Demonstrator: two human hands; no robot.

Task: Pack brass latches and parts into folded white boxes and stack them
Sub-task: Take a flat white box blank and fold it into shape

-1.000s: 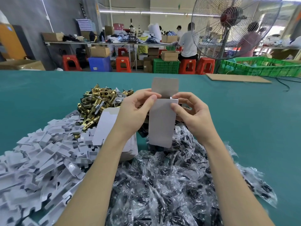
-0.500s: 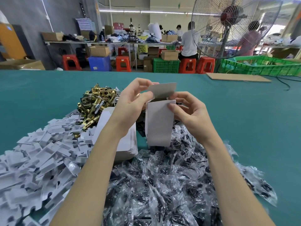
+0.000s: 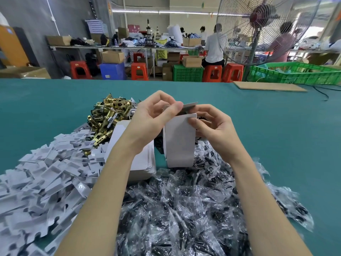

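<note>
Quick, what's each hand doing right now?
Left hand: pinches the top flap of the white box.
Right hand: grips the white box at its upper edge.

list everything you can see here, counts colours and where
white box: one, white, upright above the table centre, top flap bent over
flat box blanks: a stack, white, left of the box
brass latches: a heap, gold, back left
card inserts: a heap, pale grey, left
bagged parts: a heap, clear bags with dark parts, front
table: one, teal
fan: one, metal, back right
green crate: one, far right
left hand: pinches the flap
right hand: holds the box's top edge
</note>
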